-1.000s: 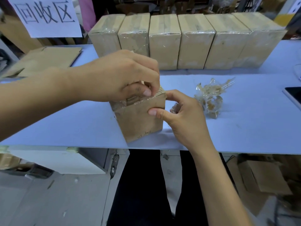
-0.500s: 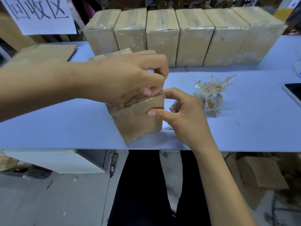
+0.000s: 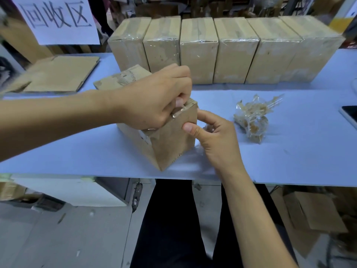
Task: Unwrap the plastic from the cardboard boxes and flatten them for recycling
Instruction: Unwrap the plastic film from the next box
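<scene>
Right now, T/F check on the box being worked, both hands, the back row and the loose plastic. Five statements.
1. The left hand pinches tape at the top edge of the box. True.
2. The right hand rests flat on the table. False: it grips the box's right side.
3. Six wrapped boxes stand in the back row. True.
4. The crumpled plastic lies left of the box. False: right.
5. Flattened cardboard lies far left. True.
</scene>
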